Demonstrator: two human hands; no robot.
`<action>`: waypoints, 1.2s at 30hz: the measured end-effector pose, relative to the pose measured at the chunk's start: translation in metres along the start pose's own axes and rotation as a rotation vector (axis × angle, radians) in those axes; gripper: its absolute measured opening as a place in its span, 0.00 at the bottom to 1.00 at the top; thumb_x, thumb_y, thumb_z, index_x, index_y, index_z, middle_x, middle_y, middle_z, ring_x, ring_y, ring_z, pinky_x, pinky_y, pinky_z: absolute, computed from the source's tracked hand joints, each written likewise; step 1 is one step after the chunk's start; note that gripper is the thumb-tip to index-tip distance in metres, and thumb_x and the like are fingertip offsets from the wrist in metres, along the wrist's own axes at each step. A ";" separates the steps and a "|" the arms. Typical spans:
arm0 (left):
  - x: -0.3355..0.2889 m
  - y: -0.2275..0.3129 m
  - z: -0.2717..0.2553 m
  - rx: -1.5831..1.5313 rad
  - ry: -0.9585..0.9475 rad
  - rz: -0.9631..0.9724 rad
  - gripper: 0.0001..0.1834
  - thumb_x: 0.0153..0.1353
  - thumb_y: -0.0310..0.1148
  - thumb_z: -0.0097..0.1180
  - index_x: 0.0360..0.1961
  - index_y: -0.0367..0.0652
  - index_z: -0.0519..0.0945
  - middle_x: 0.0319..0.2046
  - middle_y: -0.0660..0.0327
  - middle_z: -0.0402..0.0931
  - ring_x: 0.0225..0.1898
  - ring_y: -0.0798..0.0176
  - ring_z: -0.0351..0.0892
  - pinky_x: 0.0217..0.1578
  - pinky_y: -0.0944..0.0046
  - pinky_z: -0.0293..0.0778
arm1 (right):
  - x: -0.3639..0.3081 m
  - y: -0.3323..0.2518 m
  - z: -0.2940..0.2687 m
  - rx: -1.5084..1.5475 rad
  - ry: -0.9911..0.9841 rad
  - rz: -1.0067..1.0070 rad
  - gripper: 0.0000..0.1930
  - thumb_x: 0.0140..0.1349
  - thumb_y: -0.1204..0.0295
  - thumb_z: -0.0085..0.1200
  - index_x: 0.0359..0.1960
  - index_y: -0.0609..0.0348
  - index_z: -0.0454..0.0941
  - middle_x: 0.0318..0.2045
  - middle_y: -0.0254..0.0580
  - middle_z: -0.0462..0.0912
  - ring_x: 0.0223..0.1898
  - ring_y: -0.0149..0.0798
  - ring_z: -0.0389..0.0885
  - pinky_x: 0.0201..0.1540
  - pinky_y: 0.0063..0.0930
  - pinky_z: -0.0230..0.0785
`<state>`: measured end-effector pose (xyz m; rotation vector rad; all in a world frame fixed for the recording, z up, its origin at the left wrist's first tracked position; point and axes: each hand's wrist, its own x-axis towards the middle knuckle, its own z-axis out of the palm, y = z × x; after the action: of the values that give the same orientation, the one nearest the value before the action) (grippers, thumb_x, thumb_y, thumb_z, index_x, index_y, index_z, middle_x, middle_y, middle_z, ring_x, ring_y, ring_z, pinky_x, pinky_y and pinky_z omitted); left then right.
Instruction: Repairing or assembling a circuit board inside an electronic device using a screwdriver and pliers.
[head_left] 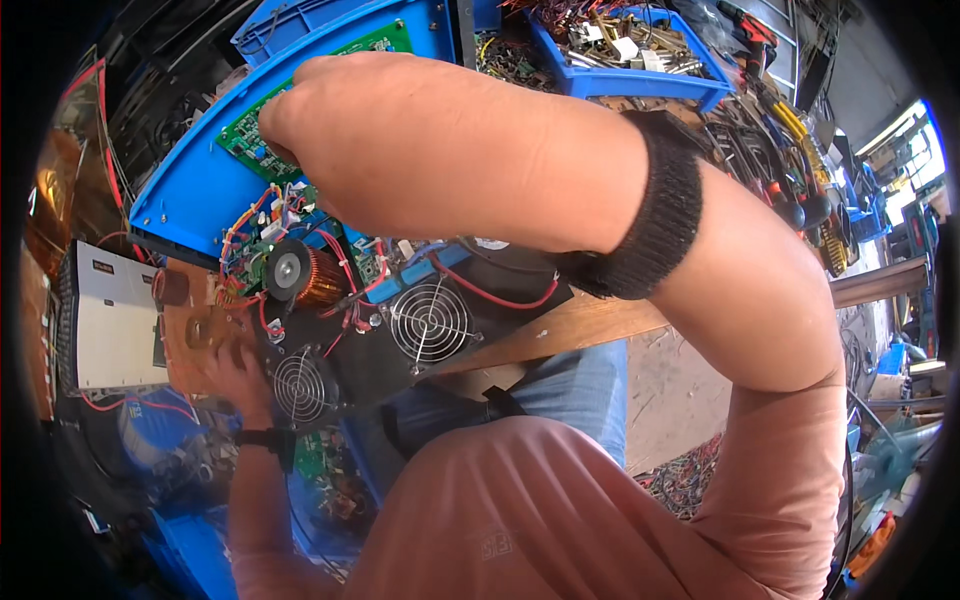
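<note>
My right hand [340, 125] reaches across from the right, curled with its back toward me, over the inside of a blue-panelled electronic unit. Its fingertips are hidden, so what they hold or touch cannot be seen. Partly beneath it lies a green circuit board [247, 138] fixed to the blue panel [190, 190]. Closer to me sit a copper-wound toroidal coil [312, 275], bundled wires [250, 225] and a black panel with two round fan grilles [430, 322]. My left hand [238, 378] rests beside the panel's left end, fingers apart, with nothing visible in it.
At the back stands a blue bin of metal parts [640, 75]. Hand tools [790, 205] and a red-and-black power drill [750, 38] lie to the right. A white-faced box [115, 320] stands at the left. Below the bench edge [570, 335] is another circuit board [325, 470].
</note>
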<state>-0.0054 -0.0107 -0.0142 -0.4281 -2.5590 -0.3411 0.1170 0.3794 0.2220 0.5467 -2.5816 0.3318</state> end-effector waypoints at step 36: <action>0.002 0.007 -0.005 -0.002 -0.034 -0.025 0.17 0.60 0.34 0.48 0.49 0.38 0.74 0.49 0.48 0.68 0.53 0.43 0.65 0.54 0.48 0.60 | -0.017 0.001 -0.002 -0.020 -0.210 -0.052 0.15 0.50 0.69 0.62 0.37 0.67 0.81 0.43 0.56 0.78 0.47 0.51 0.77 0.45 0.36 0.74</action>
<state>-0.0017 -0.0057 -0.0078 -0.4066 -2.5993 -0.3488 0.1307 0.3860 0.2148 0.6720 -2.7629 0.2417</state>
